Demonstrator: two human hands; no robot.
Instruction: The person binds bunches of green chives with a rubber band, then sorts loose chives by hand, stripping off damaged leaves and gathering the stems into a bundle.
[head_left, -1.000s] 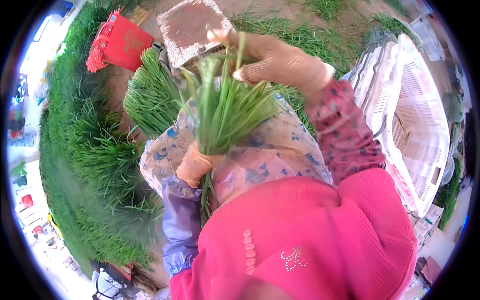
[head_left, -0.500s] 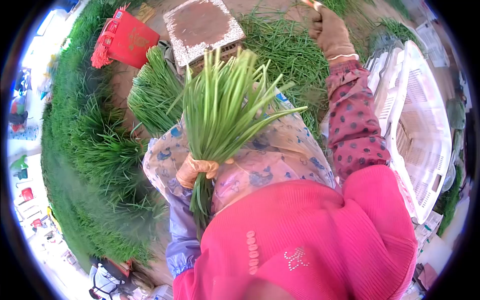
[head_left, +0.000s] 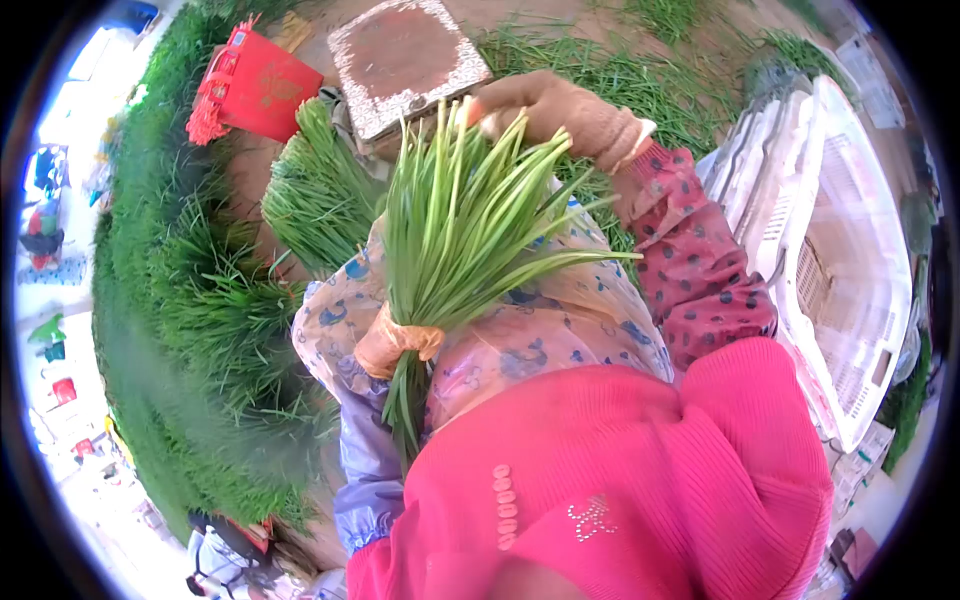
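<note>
My left hand [head_left: 398, 340], in a tan glove below a lavender sleeve, is wrapped around a bunch of green chives [head_left: 465, 230] over my lap. The pale stalk ends fan upward and to the right, and the leafy ends hang below my fist. My right hand [head_left: 545, 105], in a brown glove with fingertips showing, reaches across to the top of the stalk ends. Its fingers look bent together there; what they pinch, if anything, cannot be made out. A patterned clear apron [head_left: 610, 290] covers my lap beneath the bunch.
Beyond my knees stands a low, worn square stool [head_left: 405, 65], with a red bag [head_left: 265, 80] to its left. A chive bundle [head_left: 325, 190] leans nearby. Loose chives [head_left: 660, 100] lie on the ground. Standing greens [head_left: 190, 330] line the left; white plastic crates [head_left: 850, 250] stand at right.
My right hand has swung down and left from the far upper right to the top of the chive bunch. My left hand still grips the bunch, whose stalks have spread slightly to the right.
</note>
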